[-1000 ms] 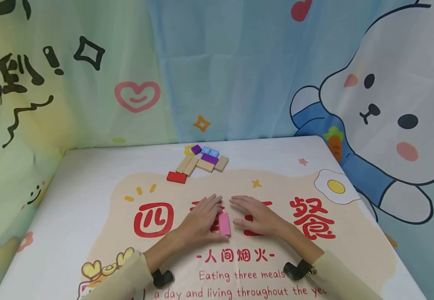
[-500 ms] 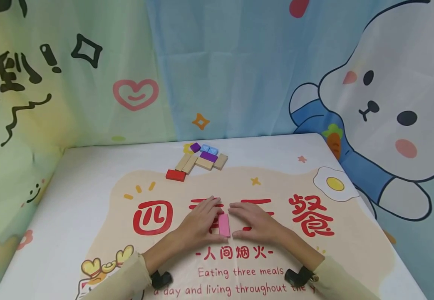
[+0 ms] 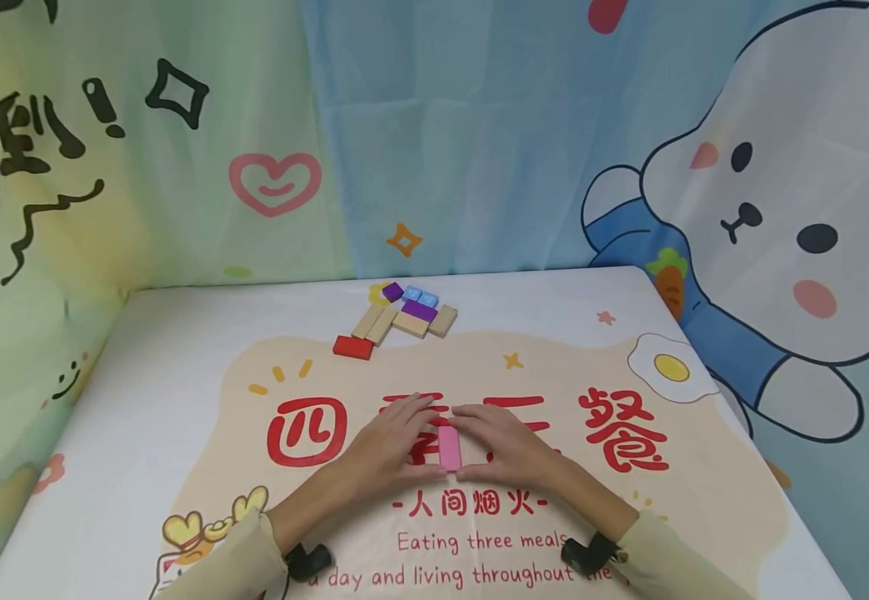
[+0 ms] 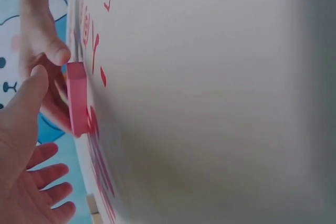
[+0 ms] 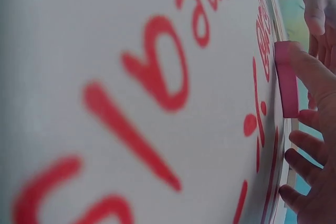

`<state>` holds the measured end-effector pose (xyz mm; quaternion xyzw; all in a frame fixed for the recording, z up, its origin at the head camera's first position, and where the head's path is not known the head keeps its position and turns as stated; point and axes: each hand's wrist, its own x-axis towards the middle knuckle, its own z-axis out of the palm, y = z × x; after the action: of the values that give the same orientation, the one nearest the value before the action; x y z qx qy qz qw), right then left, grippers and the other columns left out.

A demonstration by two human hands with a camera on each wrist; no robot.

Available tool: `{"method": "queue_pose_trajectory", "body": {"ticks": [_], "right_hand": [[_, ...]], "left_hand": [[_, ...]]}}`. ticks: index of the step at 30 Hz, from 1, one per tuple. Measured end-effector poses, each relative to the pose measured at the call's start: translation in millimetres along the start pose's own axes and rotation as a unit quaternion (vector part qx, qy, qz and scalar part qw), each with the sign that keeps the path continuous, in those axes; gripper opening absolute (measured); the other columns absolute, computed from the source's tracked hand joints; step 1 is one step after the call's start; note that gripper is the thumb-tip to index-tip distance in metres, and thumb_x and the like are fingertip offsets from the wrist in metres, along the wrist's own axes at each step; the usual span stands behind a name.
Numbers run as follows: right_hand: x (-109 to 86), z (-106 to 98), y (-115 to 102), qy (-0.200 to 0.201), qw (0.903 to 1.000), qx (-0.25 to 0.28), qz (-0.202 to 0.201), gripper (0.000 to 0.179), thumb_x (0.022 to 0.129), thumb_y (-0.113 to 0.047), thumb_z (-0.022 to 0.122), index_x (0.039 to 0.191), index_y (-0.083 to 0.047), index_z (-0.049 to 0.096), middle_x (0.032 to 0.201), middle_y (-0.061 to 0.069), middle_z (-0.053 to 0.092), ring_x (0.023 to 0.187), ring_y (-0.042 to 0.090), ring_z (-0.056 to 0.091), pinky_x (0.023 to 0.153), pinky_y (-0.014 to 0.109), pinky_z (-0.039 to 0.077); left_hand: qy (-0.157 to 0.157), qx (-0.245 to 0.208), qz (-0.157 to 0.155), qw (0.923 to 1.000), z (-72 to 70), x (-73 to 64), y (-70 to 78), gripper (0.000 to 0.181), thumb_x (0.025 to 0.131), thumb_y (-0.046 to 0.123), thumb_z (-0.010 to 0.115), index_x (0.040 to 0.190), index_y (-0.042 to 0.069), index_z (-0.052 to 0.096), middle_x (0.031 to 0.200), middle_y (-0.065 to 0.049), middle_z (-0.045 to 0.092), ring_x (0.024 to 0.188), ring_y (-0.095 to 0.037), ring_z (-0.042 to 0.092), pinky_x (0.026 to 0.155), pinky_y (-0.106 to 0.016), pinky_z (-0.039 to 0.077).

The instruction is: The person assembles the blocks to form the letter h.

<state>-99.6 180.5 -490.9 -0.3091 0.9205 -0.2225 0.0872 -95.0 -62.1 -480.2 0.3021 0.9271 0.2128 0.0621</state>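
You're flanking the pink block (image 3: pixel 450 450) on the bench (image 3: pixel 554 308) with your left hand (image 3: pixel 387 443) and right hand (image 3: pixel 515 447), both standing wide; cannot tell whether either is touching it.

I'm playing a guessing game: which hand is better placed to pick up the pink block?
Probably the right hand: its fingertips look close to both ends of the pink block, while the left hand's look farther away.

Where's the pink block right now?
Head view, lower middle: the pink block is between the left hand and right hand, amid the large red lettering.
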Motion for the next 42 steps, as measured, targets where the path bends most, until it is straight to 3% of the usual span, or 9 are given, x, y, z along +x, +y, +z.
{"method": "queue_pose_trajectory", "body": {"ticks": [12, 29, 36, 42], "right_hand": [[2.5, 3.8, -0.6, 0.001, 0.9996, -0.006, 0.027, 0.074, 0.076, -0.057, 0.073, 0.138, -0.023, 0.053, 0.149, -0.005, 0.046, 0.137, 0.022, 0.043, 0.107, 0.052, 0.042], [-4.0, -1.1, 10.3, -0.013, 0.9983, 0.044, 0.036, 0.074, 0.077, -0.049, 0.076, 0.14, -0.02, 0.051, 0.151, -0.004, 0.044, 0.139, 0.023, 0.041, 0.103, 0.05, 0.046], [-4.6, -1.6, 13.6, -0.015, 0.9976, 0.061, 0.03, 0.073, 0.078, -0.048, 0.075, 0.141, -0.019, 0.05, 0.151, -0.003, 0.044, 0.139, 0.023, 0.041, 0.103, 0.05, 0.046], [-6.0, -0.1, 17.4, -0.015, 0.9972, 0.068, 0.029, 0.072, 0.079, -0.05, 0.074, 0.141, -0.02, 0.05, 0.151, -0.004, 0.043, 0.14, 0.023, 0.04, 0.105, 0.051, 0.044]], "left_hand": [[0.022, -0.025, -0.011, 0.9994, -10.2, -19.7, -11.7, 0.078, 0.076, 0.057, 0.074, 0.138, 0.015, 0.052, 0.151, -0.003, 0.043, 0.142, -0.022, 0.037, 0.11, -0.045, 0.041], [0.041, -0.035, -0.028, 0.9982, -14.8, -33.1, -18.7, 0.078, 0.076, 0.051, 0.077, 0.139, 0.014, 0.052, 0.148, -0.005, 0.047, 0.141, -0.025, 0.04, 0.105, -0.047, 0.045], [0.045, -0.046, -0.06, 0.9962, -22.6, -44.1, -22.6, 0.079, 0.075, 0.051, 0.078, 0.139, 0.013, 0.051, 0.149, -0.007, 0.046, 0.141, -0.027, 0.04, 0.104, -0.048, 0.045], [0.057, -0.084, -0.089, 0.9908, -29.8, -54.4, -29.9, 0.078, 0.077, 0.045, 0.078, 0.141, 0.012, 0.048, 0.15, -0.007, 0.044, 0.14, -0.029, 0.04, 0.104, -0.05, 0.045]]}}
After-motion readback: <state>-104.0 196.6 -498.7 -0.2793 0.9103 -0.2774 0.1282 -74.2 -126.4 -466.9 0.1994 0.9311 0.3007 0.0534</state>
